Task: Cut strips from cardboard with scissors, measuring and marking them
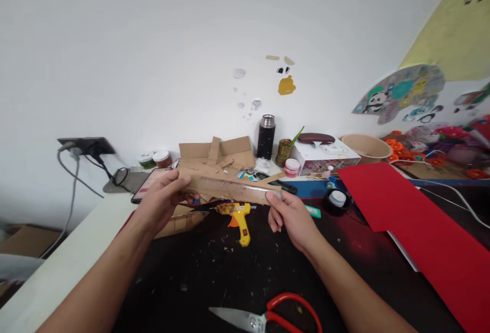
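Observation:
A cardboard strip (218,187) with a clear ruler (250,191) against it spans the gap between my two hands, raised over the dark table. My left hand (166,195) pinches its left end between thumb and fingers. At the right end, my right hand (289,215) grips the ruler and strip, thumb on top. Below them lies a yellow glue gun (242,223) with an orange trigger. Red-handled scissors (268,316) rest near the front edge of the view, blades pointing left. A cut cardboard piece (181,223) is beside my left wrist.
Cardboard scraps (233,151), a black thermos (266,138) and a white box (325,157) stand along the wall. Red sheets (401,210) cover the right side. A black bowl (337,201) holds a small white jar. A phone (151,182) is at the left, near cables (76,169).

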Motion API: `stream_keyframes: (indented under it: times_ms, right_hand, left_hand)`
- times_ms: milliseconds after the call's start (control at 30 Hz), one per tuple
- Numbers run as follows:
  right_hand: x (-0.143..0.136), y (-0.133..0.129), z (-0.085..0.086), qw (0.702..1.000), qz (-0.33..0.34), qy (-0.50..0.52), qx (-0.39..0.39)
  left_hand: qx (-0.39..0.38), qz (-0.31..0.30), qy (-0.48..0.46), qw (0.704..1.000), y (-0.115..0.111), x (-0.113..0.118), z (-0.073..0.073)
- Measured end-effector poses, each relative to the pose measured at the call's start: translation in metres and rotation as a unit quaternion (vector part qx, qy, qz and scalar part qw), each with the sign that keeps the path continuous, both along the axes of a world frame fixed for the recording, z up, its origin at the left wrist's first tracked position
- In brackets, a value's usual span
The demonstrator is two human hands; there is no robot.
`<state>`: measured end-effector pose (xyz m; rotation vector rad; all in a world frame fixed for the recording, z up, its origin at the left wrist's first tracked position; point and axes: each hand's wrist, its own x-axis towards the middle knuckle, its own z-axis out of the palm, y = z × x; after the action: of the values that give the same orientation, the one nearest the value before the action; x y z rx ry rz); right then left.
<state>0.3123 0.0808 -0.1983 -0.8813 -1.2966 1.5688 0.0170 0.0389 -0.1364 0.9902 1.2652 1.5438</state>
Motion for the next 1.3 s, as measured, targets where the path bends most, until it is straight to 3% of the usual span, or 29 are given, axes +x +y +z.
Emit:
stream_keyframes:
  times_ms: [200,300,433,600,767,933,1100,1300]
  right_hand:
    - [0.001,-0.001,0.001,1.0,0.007,-0.024,0.009]
    - [0.002,-0.001,0.002,0.999,0.011,-0.042,0.018]
    - [0.003,-0.001,0.002,0.997,0.014,-0.072,0.032]
    - [0.004,0.0,0.001,0.994,0.018,-0.096,0.048]
    - [0.004,0.001,0.001,0.992,0.01,-0.108,0.056]
    - [0.004,0.002,0.001,0.992,0.005,-0.112,0.058]
    - [0.005,0.002,0.001,0.991,0.0,-0.118,0.055]
    - [0.006,0.003,0.003,0.993,-0.012,-0.109,0.053]
  left_hand:
    - [-0.047,-0.055,0.183,0.98,-0.005,-0.022,0.015]
    - [-0.061,-0.091,0.225,0.968,-0.006,-0.033,0.017]
    - [-0.069,-0.112,0.237,0.963,-0.006,-0.039,0.017]
    - [-0.088,-0.088,0.18,0.976,-0.005,-0.032,0.019]
    - [-0.081,-0.088,0.225,0.967,-0.005,-0.031,0.017]
    - [-0.104,-0.091,0.194,0.971,-0.006,-0.033,0.018]
    - [-0.094,-0.097,0.266,0.954,-0.007,-0.033,0.016]
    - [-0.106,-0.097,0.289,0.947,-0.008,-0.033,0.013]
